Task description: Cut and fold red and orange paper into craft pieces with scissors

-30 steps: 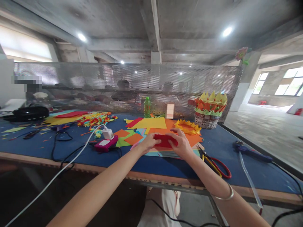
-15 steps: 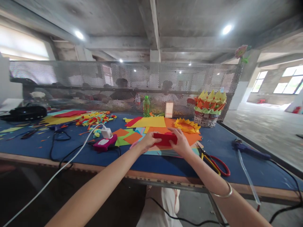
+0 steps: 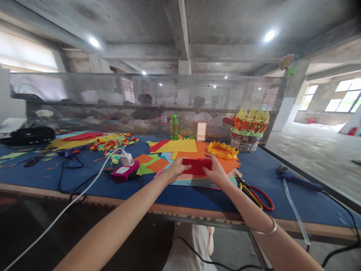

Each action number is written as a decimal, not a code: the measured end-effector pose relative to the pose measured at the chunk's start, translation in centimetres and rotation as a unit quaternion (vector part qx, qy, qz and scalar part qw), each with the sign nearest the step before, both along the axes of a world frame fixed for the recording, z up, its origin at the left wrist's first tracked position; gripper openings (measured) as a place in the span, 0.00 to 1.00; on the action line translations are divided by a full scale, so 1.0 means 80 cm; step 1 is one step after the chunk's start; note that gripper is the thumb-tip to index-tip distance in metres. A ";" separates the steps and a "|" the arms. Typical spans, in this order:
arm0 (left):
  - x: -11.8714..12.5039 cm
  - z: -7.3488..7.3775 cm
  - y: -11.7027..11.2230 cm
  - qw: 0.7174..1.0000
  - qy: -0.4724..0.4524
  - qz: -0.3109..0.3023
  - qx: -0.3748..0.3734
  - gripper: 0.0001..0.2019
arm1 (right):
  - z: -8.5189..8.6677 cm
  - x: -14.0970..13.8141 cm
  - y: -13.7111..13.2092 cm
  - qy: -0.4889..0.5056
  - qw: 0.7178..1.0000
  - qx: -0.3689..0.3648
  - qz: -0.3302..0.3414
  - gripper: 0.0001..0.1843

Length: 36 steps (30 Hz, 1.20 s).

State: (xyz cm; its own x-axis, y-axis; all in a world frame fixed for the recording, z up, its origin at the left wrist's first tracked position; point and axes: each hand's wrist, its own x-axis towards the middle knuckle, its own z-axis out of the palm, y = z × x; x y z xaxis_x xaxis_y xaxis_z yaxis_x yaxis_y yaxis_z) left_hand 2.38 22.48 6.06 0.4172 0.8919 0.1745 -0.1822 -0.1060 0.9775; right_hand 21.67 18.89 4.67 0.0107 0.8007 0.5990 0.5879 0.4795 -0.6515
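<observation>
Between my two hands is a red piece of paper [image 3: 196, 167], held as a flat, wide strip above the stacked sheets. My left hand [image 3: 176, 170] pinches its left end, thumb on the near face. At the other end, my right hand [image 3: 215, 169] grips the paper with thumb in front and fingers behind. Orange paper [image 3: 229, 165] and pale sheets lie beneath. Just beyond the right hand rests a ring of folded yellow-orange paper points [image 3: 222, 150]. Scissors [image 3: 255, 194] with red and yellow handles lie right of the sheets.
A basket with folded paper tiers [image 3: 246, 145] stands at the back right, near a green bottle [image 3: 174, 128]. A glue gun [image 3: 299, 178] lies on the right. Left are a magenta power socket [image 3: 124, 171], a white cable [image 3: 96, 180] and paper scraps [image 3: 113, 141]. Perforated mesh [image 3: 118, 88] borders the back.
My right hand has shifted very slightly to the right along the red paper. The left hand keeps its hold, and the things on the table stay where they were.
</observation>
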 end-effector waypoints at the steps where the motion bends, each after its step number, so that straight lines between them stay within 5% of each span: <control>1: 0.000 -0.001 0.001 1.000 0.002 0.001 0.001 0.18 | -0.004 0.001 0.004 0.010 1.000 -0.014 0.003 0.30; 5: 0.001 -0.002 0.002 1.000 0.005 0.003 0.006 0.19 | -0.012 0.002 0.009 0.033 0.998 -0.052 0.001 0.27; 20: 0.000 -0.001 -0.001 1.000 0.015 0.009 0.004 0.16 | 0.014 -0.007 -0.013 0.032 0.996 -0.083 -0.021 0.24; 36: -0.001 0.005 0.000 0.999 -0.040 0.024 -0.027 0.16 | 0.015 -0.010 -0.009 0.139 0.977 -0.146 0.070 0.20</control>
